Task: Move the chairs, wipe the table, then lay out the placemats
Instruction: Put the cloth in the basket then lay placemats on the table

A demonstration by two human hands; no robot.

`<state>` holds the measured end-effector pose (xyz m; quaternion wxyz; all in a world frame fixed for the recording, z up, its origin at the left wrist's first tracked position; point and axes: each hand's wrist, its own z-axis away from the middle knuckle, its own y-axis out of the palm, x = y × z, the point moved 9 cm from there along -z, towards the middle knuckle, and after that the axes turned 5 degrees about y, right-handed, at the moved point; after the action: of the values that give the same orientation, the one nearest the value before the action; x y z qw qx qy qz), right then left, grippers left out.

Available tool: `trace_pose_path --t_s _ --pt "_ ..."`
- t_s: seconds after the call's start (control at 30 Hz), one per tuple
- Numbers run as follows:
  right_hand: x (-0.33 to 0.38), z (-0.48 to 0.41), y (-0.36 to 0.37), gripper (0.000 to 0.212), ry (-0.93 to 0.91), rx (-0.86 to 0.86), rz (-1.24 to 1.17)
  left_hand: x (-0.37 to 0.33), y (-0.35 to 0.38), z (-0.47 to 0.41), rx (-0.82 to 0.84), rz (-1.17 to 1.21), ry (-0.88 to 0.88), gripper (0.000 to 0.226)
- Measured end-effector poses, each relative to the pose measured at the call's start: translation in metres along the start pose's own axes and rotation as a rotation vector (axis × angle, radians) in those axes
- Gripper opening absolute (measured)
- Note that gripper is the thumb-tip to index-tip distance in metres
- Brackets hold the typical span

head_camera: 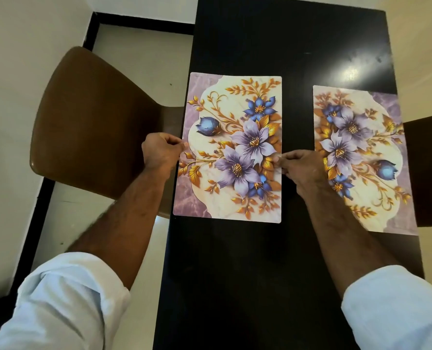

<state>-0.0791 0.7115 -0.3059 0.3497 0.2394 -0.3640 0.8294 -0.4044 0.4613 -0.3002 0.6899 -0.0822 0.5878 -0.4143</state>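
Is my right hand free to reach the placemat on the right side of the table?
Probably not yet: the right hand is pinching the left placemat. The right placemat lies just beside it, nothing between.

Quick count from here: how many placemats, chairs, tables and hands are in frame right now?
Placemats: 2, the left placemat pinched at both side edges by the left hand and right hand, and the right placemat lying flat
Chairs: 2, the brown chair and a dark chair partly out of frame
Tables: 1, the black table
Hands: 2
Total: 7
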Motion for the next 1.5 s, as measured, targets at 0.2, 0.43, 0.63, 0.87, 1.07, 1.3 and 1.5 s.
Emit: trace_pose_path --t_s 0.2,0.43,0.63,0.87,1.07,1.3,1.5 --pt "-0.006 -0.009 0.002 0.018 0.014 -0.013 0.043 0.002 -0.002 0.001 -0.028 -0.008 -0.005 0.020" --pt "-0.007 -0.013 0.001 0.020 0.026 -0.053 0.080 -0.003 -0.004 -0.003 -0.039 -0.050 -0.006 0.020" --pt "-0.007 -0.018 0.001 0.020 0.038 -0.107 0.103 -0.002 -0.005 -0.005 -0.044 -0.032 -0.033 0.021" --pt "0.000 -0.019 0.000 0.021 0.029 -0.160 0.148 0.001 -0.004 -0.006 -0.027 -0.027 -0.049 0.022" --pt "0.005 -0.015 0.000 0.025 0.004 -0.185 0.175 0.000 -0.003 -0.011 -0.022 -0.043 -0.027 0.024" --pt "0.007 -0.013 -0.003 0.024 -0.028 -0.169 0.222 0.000 0.002 -0.009 0.002 -0.017 -0.035 0.025" --pt "0.009 -0.014 -0.005 0.026 -0.022 -0.164 0.224 -0.003 0.001 -0.009 0.009 -0.011 -0.043 0.022"
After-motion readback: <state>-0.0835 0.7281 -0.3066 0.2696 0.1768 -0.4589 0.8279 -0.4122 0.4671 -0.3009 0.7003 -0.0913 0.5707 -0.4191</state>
